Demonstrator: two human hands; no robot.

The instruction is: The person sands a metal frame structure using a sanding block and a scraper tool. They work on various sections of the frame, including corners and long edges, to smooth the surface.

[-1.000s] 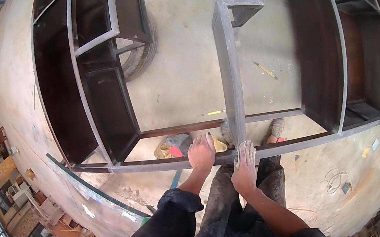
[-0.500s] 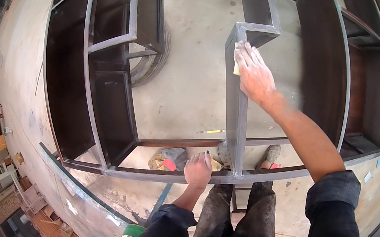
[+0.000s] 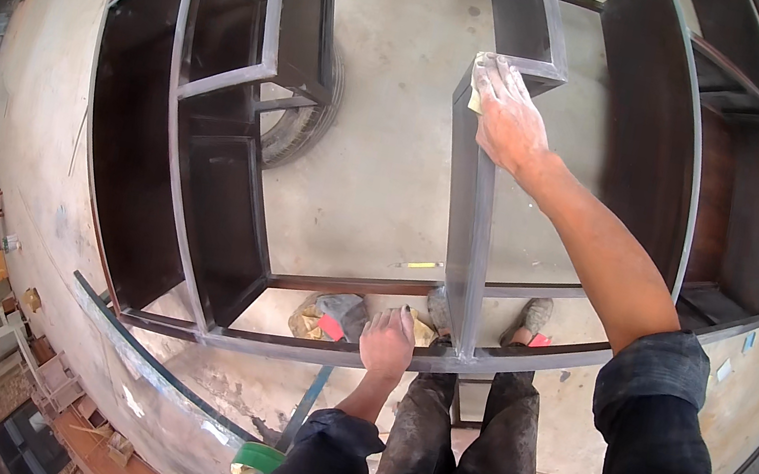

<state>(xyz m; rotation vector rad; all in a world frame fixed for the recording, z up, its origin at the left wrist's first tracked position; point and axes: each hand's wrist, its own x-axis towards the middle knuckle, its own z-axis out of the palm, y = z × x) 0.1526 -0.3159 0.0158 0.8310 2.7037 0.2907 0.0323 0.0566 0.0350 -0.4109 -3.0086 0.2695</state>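
A large dark wooden shelf unit (image 3: 468, 243) with greyish, dusty edges lies in front of me. On the top edge of its middle panel, near the corner where the panel steps sideways, my right hand (image 3: 510, 118) presses a folded piece of pale yellow sandpaper (image 3: 475, 100). White dust coats the fingers, which lie close together over the sheet. My left hand (image 3: 387, 342) is closed around the near rail (image 3: 328, 354), left of the middle panel, thumb uppermost. What its fingers do under the rail is hidden.
A tyre (image 3: 301, 137) lies under the left section. A slim yellow tool (image 3: 420, 265) and a crumpled bag with red pieces (image 3: 333, 318) are on the floor. A green roll (image 3: 259, 461) sits by my left sleeve. Furniture pieces (image 3: 100, 442) stand at the far left.
My right hand has slid away from me along the panel's top edge with the sandpaper, up to the corner. My left hand stays on the near rail. The view has shifted slightly.
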